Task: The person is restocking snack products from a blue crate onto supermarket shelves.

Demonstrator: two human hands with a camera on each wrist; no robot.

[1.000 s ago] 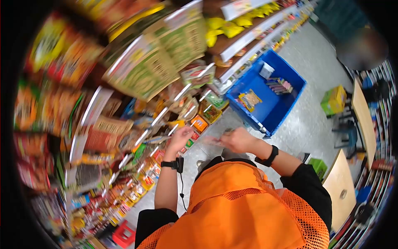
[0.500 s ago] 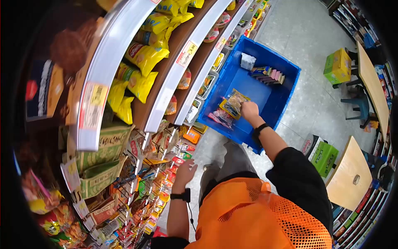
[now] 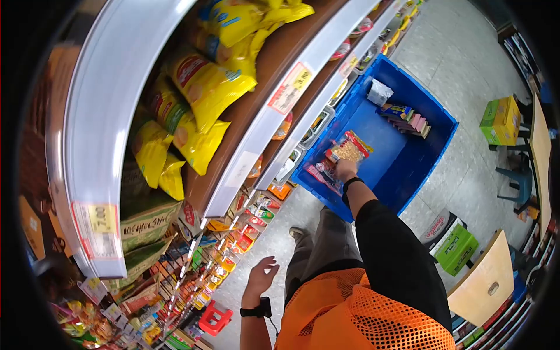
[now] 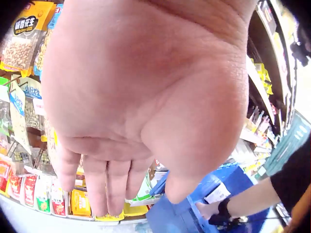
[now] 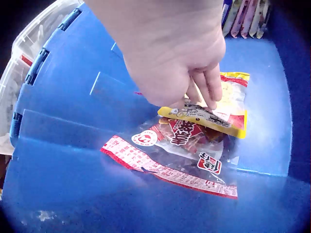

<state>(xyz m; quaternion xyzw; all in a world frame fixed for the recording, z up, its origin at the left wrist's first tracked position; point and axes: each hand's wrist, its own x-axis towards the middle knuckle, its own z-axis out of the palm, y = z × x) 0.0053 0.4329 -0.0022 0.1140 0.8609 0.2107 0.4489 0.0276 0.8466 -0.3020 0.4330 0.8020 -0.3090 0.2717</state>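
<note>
My right hand [image 3: 346, 169] reaches down into the blue crate [image 3: 448, 123]. In the right wrist view its curled fingers pinch a yellow-and-red edged bag of nuts [image 5: 234, 94] near its yellow edge strip. Partly under that bag lies a clear snack packet with a red-and-white printed edge [image 5: 170, 177], flat on the crate floor. My left hand [image 3: 261, 280] hangs beside the lower shelves and holds nothing. Seen from its wrist, the palm is bare and the fingers are loosely extended.
A white packet [image 3: 380, 92] and a row of slim packs [image 3: 411, 122] sit at the crate's far end. Shelves with yellow snack bags [image 3: 201, 87] run along the left. Green boxes [image 3: 457, 251] and wooden tables [image 3: 487, 283] stand on the right; a red basket [image 3: 214, 318] is low down.
My right hand has gone from in front of my body into the crate, then shifted to the near side of the nut bag. The red-edged packet now lies there. My left hand has lowered.
</note>
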